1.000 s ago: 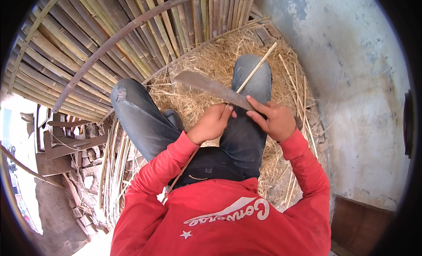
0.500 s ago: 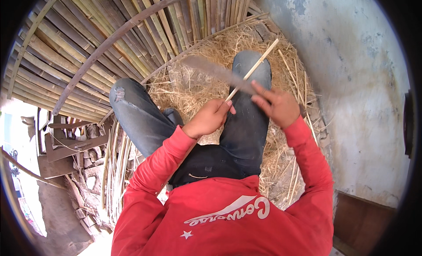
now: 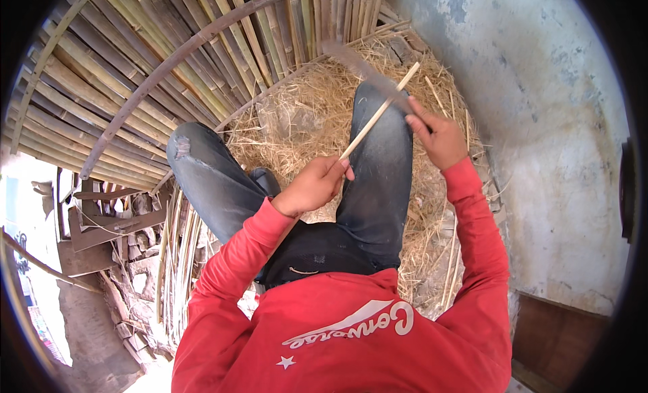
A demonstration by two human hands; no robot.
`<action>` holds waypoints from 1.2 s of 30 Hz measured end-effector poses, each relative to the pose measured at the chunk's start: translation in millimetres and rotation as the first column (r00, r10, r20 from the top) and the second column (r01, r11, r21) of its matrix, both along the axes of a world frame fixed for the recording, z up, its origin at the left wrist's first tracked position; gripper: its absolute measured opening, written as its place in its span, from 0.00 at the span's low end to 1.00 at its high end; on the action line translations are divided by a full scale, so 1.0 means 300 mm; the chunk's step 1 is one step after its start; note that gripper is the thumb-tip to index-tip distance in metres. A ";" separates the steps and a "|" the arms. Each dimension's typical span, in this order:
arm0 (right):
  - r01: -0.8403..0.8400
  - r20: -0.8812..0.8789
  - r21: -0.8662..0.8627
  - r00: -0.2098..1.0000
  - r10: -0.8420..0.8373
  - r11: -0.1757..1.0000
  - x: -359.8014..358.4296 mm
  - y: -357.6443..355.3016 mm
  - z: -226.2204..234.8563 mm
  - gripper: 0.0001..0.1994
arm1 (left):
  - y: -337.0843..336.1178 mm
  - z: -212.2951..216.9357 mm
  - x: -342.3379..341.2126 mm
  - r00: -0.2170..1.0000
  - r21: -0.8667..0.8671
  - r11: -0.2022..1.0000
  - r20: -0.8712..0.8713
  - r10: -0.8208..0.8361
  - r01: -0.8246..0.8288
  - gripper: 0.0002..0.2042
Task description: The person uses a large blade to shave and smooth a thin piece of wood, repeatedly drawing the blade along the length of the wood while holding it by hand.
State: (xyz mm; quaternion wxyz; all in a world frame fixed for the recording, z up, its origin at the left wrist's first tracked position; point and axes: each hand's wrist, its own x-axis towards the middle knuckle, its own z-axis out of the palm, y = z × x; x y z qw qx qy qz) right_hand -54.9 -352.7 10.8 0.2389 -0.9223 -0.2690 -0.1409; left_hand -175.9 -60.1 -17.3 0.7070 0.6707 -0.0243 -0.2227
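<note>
The person sits on the ground with both legs stretched out in blue jeans (image 3: 378, 184), red sleeves (image 3: 250, 251) reaching forward over the lap. The left hand (image 3: 314, 187) is closed in a fist around the lower end of a thin pale strip (image 3: 378, 113), gripping it just above the gap between the knees. That strip runs up and to the right across the right knee, its free tip ending over the straw near the right hand. The right hand (image 3: 439, 136) is closed too, held out past the right knee, wrapped on the handle of a blade (image 3: 361, 67). The blade is blurred, so I cannot make out its edge; it slants up and left from the fist and seems to cross the upper part of the strip, though whether it touches there I cannot tell. Under and around the legs lies a bed of straw (image 3: 304, 109), loose and dry, filling the space up to the wall. To the right stands a rough plastered wall (image 3: 540, 123), pale and patchy. To the left and behind the straw lean many bamboo poles (image 3: 135, 75), packed side by side, with one darker curved pole (image 3: 182, 52) lying across them. More thin strips (image 3: 172, 258) lie bundled beside the left leg, near some rubble (image 3: 128, 285).
</note>
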 end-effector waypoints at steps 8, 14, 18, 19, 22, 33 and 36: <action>-0.109 -0.009 -0.217 0.994 0.110 0.970 -0.152 0.059 0.025 0.24 | 0.038 -0.015 -0.027 1.000 0.048 0.999 -0.030 0.004 -0.003 0.20; 0.056 0.029 0.019 0.998 -0.057 0.998 -0.029 -0.035 0.014 0.23 | 0.039 0.002 -0.054 1.000 0.089 0.996 0.006 0.004 -0.004 0.20; 0.001 -0.077 0.001 0.997 -0.001 1.000 -0.065 -0.016 0.028 0.23 | 0.041 -0.022 -0.045 0.991 0.193 0.981 0.130 -0.016 -0.010 0.18; -0.124 -0.010 -0.124 0.992 0.124 0.985 -0.117 0.009 0.018 0.23 | 0.036 -0.036 -0.049 0.992 0.189 0.982 0.126 -0.019 -0.005 0.18; -0.080 -0.011 -0.176 0.997 0.079 0.981 -0.127 0.040 0.033 0.23 | 0.040 -0.054 -0.066 0.984 0.218 0.975 0.180 0.009 -0.049 0.18; -0.097 0.076 -0.280 0.990 0.123 0.955 -0.085 0.051 0.054 0.22 | 0.055 -0.048 -0.068 0.987 0.219 0.975 0.160 0.012 -0.047 0.18; 0.021 -0.084 0.097 0.996 -0.013 0.995 0.021 0.012 0.031 0.24 | 0.034 -0.012 -0.059 0.990 0.211 0.977 0.141 -0.003 -0.027 0.18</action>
